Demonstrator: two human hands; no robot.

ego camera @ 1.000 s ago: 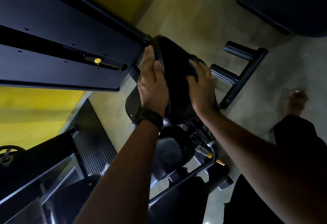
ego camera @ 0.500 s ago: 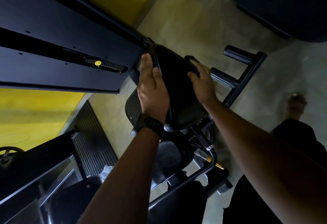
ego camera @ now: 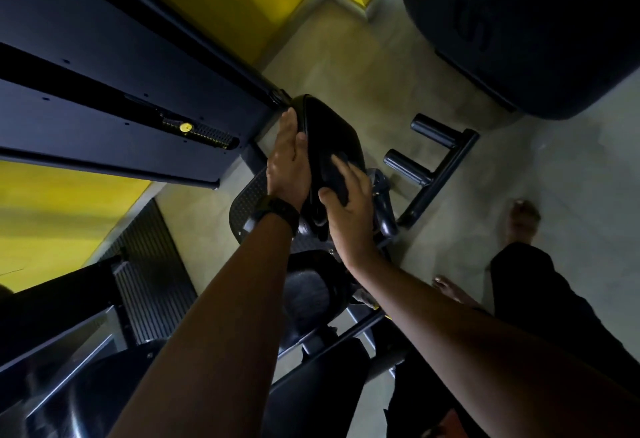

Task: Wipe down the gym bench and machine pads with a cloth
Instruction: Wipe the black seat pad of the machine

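Note:
The machine's black back pad [ego camera: 329, 126] stands tilted in the middle of the view, above the round black seat pad [ego camera: 308, 294]. My left hand [ego camera: 289, 160], with a dark watch on the wrist, lies flat with straight fingers along the pad's left edge. My right hand [ego camera: 349, 211] presses a dark cloth [ego camera: 337, 179] against the lower face of the back pad. The cloth shows between thumb and fingers; most of it is hidden under the palm.
The machine's dark frame [ego camera: 114, 67] with a yellow pin [ego camera: 187, 127] fills the upper left. Two black roller pads [ego camera: 433, 130] stick out on a bar to the right. A perforated footplate [ego camera: 246, 202] sits below the pad. My bare foot [ego camera: 523, 219] is on the concrete floor.
My right hand has slid the cloth from the pad's right edge down and inward across its face. My left hand stays on the left edge, its fingers now straighter.

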